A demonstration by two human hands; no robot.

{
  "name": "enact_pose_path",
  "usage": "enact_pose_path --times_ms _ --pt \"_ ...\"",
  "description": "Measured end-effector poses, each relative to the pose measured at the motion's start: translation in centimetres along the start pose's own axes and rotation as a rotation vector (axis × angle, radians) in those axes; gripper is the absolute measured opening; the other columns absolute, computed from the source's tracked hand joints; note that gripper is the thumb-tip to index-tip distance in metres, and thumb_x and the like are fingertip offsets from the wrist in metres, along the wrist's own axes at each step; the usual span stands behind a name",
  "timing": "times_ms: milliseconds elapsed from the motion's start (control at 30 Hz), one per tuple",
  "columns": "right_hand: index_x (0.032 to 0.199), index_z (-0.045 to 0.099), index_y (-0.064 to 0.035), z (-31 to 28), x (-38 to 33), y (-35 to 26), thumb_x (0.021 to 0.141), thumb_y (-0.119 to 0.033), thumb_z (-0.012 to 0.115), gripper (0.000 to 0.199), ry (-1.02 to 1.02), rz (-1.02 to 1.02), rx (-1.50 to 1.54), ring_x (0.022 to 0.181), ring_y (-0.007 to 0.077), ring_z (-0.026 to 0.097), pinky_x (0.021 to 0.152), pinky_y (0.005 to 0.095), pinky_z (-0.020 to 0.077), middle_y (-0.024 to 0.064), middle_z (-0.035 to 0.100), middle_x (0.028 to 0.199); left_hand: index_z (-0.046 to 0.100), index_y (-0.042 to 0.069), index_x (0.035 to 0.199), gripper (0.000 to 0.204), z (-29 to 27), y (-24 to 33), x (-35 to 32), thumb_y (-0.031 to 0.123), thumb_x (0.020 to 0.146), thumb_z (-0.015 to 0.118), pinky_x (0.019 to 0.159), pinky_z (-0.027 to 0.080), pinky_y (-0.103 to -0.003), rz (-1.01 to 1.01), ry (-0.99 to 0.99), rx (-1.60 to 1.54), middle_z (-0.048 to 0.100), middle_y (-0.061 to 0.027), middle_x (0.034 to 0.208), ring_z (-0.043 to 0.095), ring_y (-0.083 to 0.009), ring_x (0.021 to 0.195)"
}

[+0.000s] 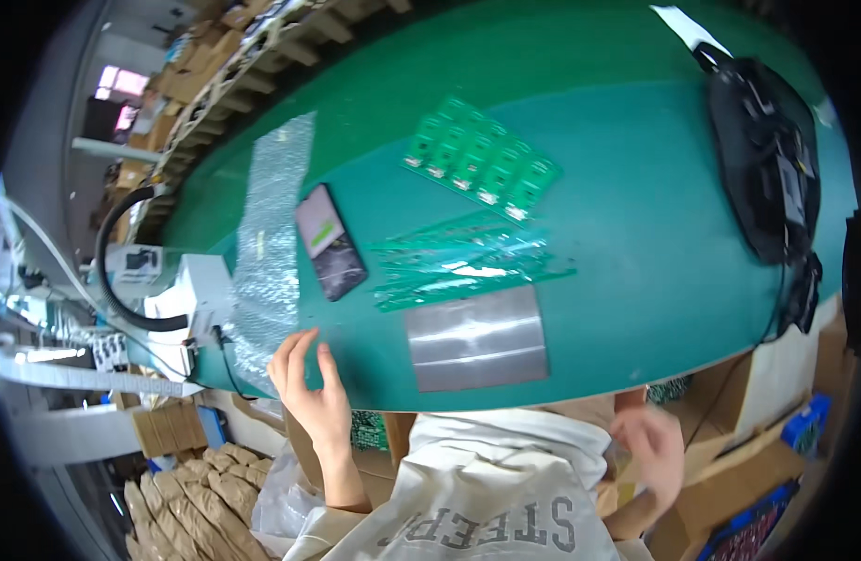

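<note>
Cream-shirted worker (487,486) has L hand (314,397) loosely spread, nothing visible in it, nr the dimpled, clear bubble wrap (272,224) at ctr-left, while R hand (653,444), lower right, is a blur, grip impossible to tell. Mid-frame lie a flat, gray metal-looking plate (477,341), thin, glossy green strips (468,262) and, upper ctr, a rectangular green circuit-board panel (482,159): strips apparently separated already, panel seemingly undivided, neither in hand. Smooth green mat (636,271) also carries a slab-like phone (331,241), left of ctr, and a crumpled black bundle (762,159), upper right.
</note>
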State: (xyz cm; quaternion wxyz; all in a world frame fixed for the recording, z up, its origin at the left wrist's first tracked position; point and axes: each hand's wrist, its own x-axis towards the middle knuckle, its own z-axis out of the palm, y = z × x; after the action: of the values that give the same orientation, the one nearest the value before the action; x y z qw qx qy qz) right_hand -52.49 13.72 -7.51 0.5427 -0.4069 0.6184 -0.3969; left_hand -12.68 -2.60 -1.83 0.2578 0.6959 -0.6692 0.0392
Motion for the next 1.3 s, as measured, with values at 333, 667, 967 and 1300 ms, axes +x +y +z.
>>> enact_pose_path --times_ms 333,667,967,1300 --pt "0.114 0.074 -0.0048 13.0 8.9 -12.9 0.097 -0.006 0.07 0.018 -0.542 -0.458 -0.034 0.081 0.0261 0.071 0.073 0.0357 0.0576 0.0106 0.074 0.102 0.07 0.006 0.135 0.045 -2.8 -13.1 1.0 0.039 0.104 0.068 0.114 0.041 -0.049 -0.39 0.211 0.023 0.055 -0.0241 0.144 0.05 -0.0413 0.135" --pt "0.132 0.058 0.0043 40.2 11.3 -11.2 0.101 -0.001 0.052 0.032 -0.824 -0.716 0.16 0.12 0.0442 0.06 0.103 0.0491 0.0487 0.0252 0.061 0.128 0.066 0.004 0.114 0.057 -1.4 -19.6 0.0 0.059 0.096 0.071 0.112 0.037 -0.056 -0.735 0.078 0.243 0.055 -0.0286 0.13 0.047 -0.0484 0.127" --pt "0.119 0.06 0.0067 43.7 14.9 -10.6 0.083 0.009 0.063 0.036 -0.458 -0.805 -0.203 0.114 0.0404 0.058 0.103 0.0475 0.0489 0.0223 0.059 0.12 0.062 -0.004 0.099 0.05 -3.0 -17.9 2.9 0.043 0.089 0.076 0.106 0.042 -0.054 -0.827 -0.073 0.252 0.054 -0.0269 0.123 0.05 -0.0473 0.119" --pt "0.113 0.07 0.003 44.8 15.4 -11.0 0.104 -0.016 0.058 0.024 -0.623 -0.54 -0.076 0.093 0.042 0.068 0.09 0.0483 0.0543 0.0229 0.071 0.1 0.065 -0.001 0.091 0.031 -4.5 -18.3 2.0 0.029 0.099 0.071 0.07 0.047 -0.028 -0.957 0.262 -0.505 0.062 -0.0031 0.076 0.056 -0.0097 0.072"
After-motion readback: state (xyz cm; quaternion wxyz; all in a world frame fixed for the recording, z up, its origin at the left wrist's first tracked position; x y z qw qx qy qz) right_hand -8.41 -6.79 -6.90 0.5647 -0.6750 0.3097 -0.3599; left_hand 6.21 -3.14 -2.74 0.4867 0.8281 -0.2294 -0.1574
